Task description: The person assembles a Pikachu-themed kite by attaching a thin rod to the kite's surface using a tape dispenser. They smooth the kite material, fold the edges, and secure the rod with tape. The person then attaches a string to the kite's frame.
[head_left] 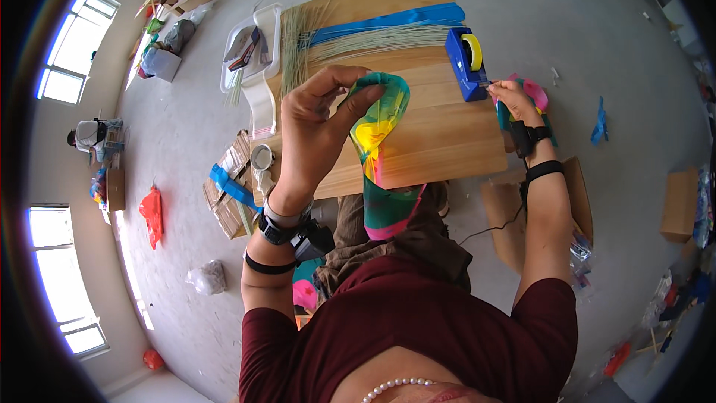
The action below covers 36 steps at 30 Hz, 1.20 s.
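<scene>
My left hand (328,108) pinches the top of a thin, see-through coloured sheet (393,207), green with yellow and pink parts. The sheet curls into a loop at my fingers, looks gathered at its middle and hangs down past the table's near edge over my lap. At the table's right side, my right hand (514,101) has thumb and forefinger pinched together at the cutter end of a blue tape dispenser (464,67). A yellow roll of tape (473,52) sits in it. The bit of tape at my fingertips is barely visible.
Thin pale green sticks (388,41) and a blue strip bundle (395,22) lie across the wooden table (440,134). A white tray (272,22) with tools stands at its left. Below right is an open cardboard box (501,224). Other people work at far left.
</scene>
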{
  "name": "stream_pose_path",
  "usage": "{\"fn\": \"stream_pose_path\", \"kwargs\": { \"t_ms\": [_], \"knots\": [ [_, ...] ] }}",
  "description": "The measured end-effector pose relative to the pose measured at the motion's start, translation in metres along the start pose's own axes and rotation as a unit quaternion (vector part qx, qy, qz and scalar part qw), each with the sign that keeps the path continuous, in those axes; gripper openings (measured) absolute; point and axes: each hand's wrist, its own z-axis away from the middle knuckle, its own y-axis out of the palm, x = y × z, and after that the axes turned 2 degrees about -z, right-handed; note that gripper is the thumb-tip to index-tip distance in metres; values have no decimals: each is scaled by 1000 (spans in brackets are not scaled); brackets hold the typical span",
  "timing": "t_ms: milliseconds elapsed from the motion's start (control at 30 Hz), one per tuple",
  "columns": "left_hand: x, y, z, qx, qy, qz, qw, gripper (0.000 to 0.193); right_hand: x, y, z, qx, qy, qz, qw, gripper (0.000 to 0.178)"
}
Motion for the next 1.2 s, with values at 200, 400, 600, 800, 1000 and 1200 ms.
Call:
{"fn": "stream_pose_path", "kwargs": {
  "t_ms": [200,400,600,800,1000,1200],
  "knots": [
    [1,2,-2,8,13,-13,1000,17,-39,8,-2,-90,-91,112,985,16],
    [3,1,0,-1,4,-20,1000,17,-70,41,-3,-265,-329,199,884,15],
    [8,2,-9,0,42,-63,997,16,-97,38,-25,-296,-248,89,918,22],
    [14,3,-27,2,91,-26,996,15,-135,-12,-6,-338,-215,323,858,23],
    [20,-11,-9,-28,42,-44,998,17,45,124,83,-92,-178,-150,968,19],
    [15,-6,-13,-4,56,-2,998,19,226,216,217,-9,-391,-124,912,25]
  ]
}}
